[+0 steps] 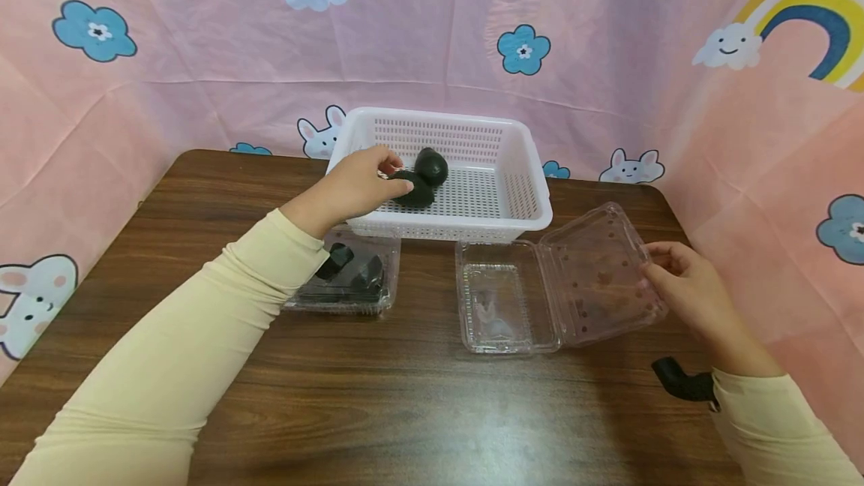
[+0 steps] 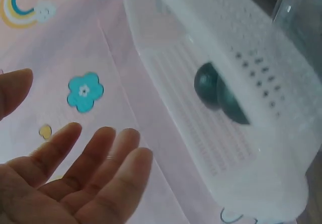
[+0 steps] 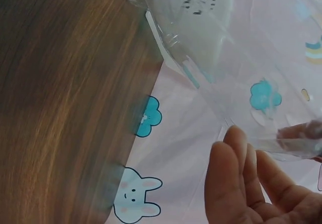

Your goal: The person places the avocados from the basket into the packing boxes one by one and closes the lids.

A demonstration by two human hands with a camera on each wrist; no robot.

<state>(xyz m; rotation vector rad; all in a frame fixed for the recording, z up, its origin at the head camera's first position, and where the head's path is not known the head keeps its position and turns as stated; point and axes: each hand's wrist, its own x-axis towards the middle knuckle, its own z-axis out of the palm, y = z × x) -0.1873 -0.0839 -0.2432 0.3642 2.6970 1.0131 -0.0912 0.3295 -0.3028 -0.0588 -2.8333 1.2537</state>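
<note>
Two dark green avocados (image 1: 431,166) lie side by side in a white perforated basket (image 1: 523,148). My left hand (image 1: 358,182) is over the basket's left side, its thumb overlapping the nearer avocado (image 1: 417,195) in the head view. In the left wrist view that hand (image 2: 95,178) has its fingers spread and holds nothing, with the avocados (image 2: 206,85) apart from it. On the right, my right hand (image 1: 691,295) pinches the outer edge of the raised lid (image 1: 597,276) of a clear plastic clamshell box (image 1: 499,340). The box base holds nothing.
A closed clear clamshell box (image 1: 388,298) with dark items inside stands under my left forearm, in front of the basket. The brown wooden table (image 1: 405,396) meets a pink patterned cloth (image 1: 418,43) at its back and sides. A black curved piece (image 1: 682,381) sits at my right wrist.
</note>
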